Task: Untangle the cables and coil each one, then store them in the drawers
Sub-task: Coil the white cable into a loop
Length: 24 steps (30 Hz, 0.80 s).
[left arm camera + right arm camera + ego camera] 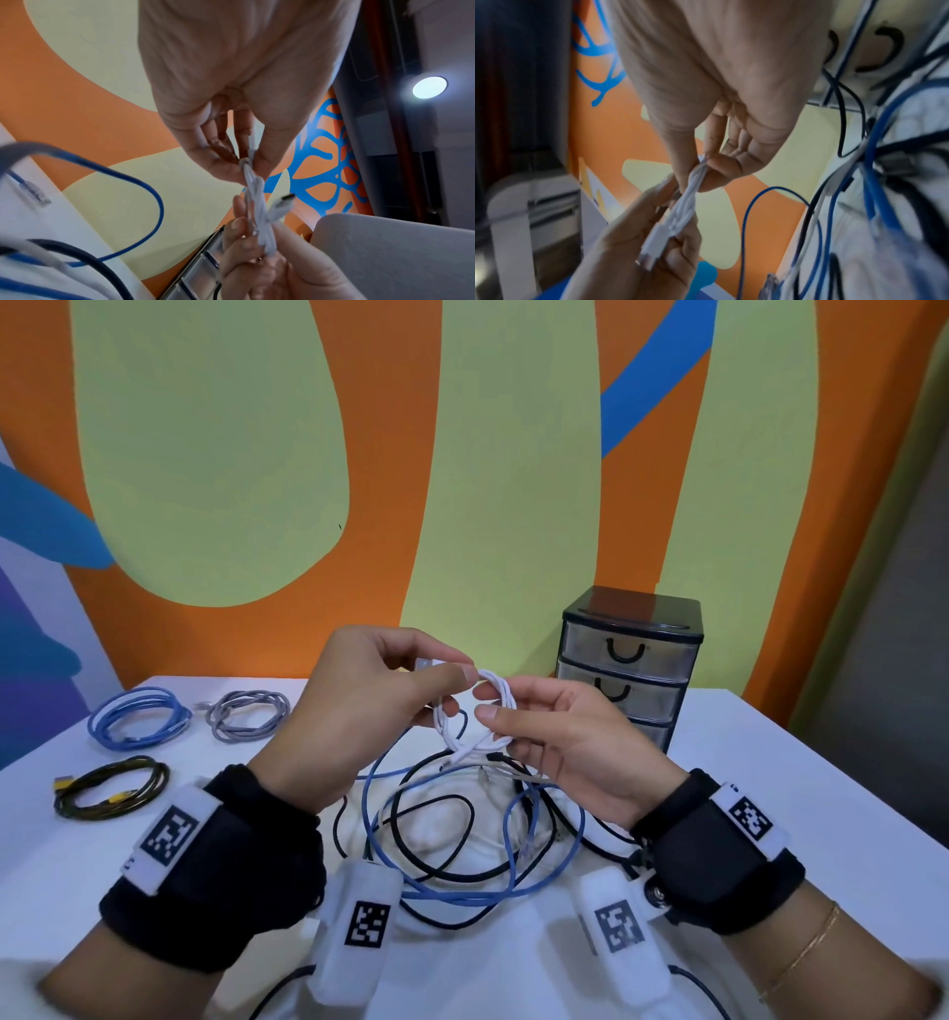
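1. Nearest: tangle of blue and black cables [462, 845] loose on the white table [770, 814], directly below and in front of both wrists. Not yet sorted.
2. Left hand [359, 706]: raised above the tangle, thumb and fingers pinching the white cable [480, 719] at the upper-left of its coil, beside a plug end.
3. Right hand [560, 742]: same height, fingertips pinching the coil's right side. Both hands touch the coil; neither is released.
4. White cable: small round coil held upright between the two hands, above the table, its free tail hanging from the lower edge toward the tangle. Wrist views show the strands bunched and one connector sticking out.
5. Drawer unit [629, 670]: standing beyond and to the right of the coil, drawers closed. The right hand is the nearer; judged, the coil travels away and rightward, and a drawer needs opening first.
6. Far left: three finished coils, black-yellow [110, 788], blue [138, 719], grey [246, 713], well apart from the hands.
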{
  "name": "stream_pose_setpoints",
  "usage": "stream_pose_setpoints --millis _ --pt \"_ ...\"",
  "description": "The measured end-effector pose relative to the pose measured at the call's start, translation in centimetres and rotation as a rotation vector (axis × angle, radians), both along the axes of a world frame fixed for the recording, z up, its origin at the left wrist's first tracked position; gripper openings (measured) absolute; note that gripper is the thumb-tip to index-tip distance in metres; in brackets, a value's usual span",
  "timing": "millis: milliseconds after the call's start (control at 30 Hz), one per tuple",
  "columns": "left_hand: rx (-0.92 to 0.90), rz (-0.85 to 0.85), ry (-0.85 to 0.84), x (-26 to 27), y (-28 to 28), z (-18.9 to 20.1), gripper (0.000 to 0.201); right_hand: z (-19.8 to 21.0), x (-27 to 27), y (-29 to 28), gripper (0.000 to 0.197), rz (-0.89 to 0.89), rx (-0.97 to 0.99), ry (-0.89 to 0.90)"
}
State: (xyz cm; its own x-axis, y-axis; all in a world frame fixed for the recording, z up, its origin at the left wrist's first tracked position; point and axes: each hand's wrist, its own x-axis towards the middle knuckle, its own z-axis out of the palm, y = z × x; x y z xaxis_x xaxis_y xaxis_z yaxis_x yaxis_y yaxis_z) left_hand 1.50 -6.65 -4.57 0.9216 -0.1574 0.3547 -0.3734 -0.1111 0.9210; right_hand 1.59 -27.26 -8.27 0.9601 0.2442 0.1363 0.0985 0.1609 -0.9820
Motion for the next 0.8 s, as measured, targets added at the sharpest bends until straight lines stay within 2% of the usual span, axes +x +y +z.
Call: stream_pose_setpoints --millis 133,200,333,467,600,800 --pt "-0.026 0.010 -0.013 0.2 0.3 0.0 0.004 0.2 -0.1 -0.1 0.042 0.098 0.098 0.063" --pt "-0.016 -0.016 -0.008 -0.1 0.1 0.1 0.003 0.2 0.0 -0.1 0.038 0.036 0.048 0.046" --pt "0.071 -0.078 -0.021 -0.8 -0.7 -0.2 0.003 -0.4 0.2 0.1 0.031 -0.200 -0.151 -0.104" --pt "0.082 -0.079 -0.053 -0.7 -0.8 -0.4 0.005 -0.8 0.0 0.5 0.025 -0.222 -0.136 -0.108" --pt "0.059 -0.013 -0.113 -0.3 -0.5 -0.3 0.003 -0.7 -0.1 0.5 0.021 -0.131 -0.029 -0.103" --pt "0.090 0.139 -0.230 1.0 0.2 -0.6 0.008 0.0 -0.1 0.0 0.019 -0.150 -0.164 -0.104"
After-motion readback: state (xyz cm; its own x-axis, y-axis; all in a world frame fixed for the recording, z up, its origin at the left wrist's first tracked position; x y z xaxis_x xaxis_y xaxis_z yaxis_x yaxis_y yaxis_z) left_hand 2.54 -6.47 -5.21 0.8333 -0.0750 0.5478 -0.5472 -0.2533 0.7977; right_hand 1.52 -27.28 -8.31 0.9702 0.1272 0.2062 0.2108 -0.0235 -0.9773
